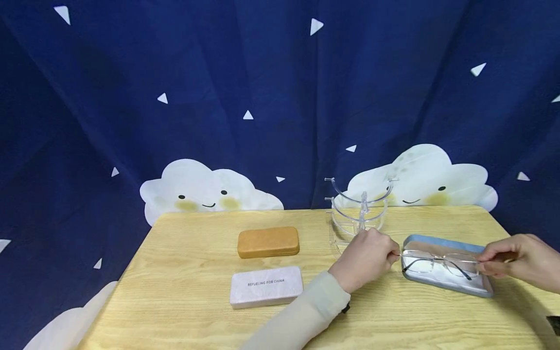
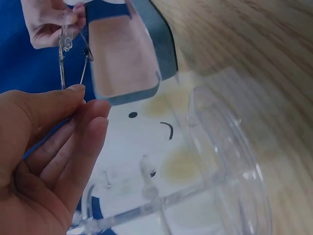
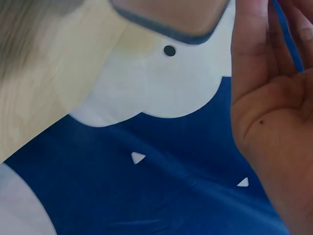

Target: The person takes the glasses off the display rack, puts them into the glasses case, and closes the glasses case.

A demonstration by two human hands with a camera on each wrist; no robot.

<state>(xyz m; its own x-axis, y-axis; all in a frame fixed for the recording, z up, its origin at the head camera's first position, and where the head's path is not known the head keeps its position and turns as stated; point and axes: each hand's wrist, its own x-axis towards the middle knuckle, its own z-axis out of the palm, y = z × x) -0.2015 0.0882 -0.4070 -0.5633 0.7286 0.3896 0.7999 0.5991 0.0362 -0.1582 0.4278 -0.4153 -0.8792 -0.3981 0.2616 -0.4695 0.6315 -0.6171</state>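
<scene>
A pair of thin-rimmed eyeglasses (image 1: 439, 257) hangs in the air between my two hands, temples unfolded. My left hand (image 1: 366, 257) pinches one end of the frame with thumb and fingertips, also plain in the left wrist view, where the eyeglasses (image 2: 62, 66) show edge-on. At the other end, my right hand (image 1: 522, 260) pinches the frame between thumb and fingers. Below the eyeglasses lies an open blue-grey glasses case (image 1: 463, 288) with a pale pinkish lining (image 2: 122, 54). In the right wrist view only part of the right hand (image 3: 274, 112) appears; its fingertips are out of frame.
A clear plastic tiered display stand (image 1: 363, 218) stands behind my left hand. To the left, an orange-brown glasses case (image 1: 268, 242) and a pale case with lettering (image 1: 267, 288) lie closed on the wooden table (image 1: 183, 282). A dark blue cloud-patterned curtain (image 1: 271, 73) hangs behind.
</scene>
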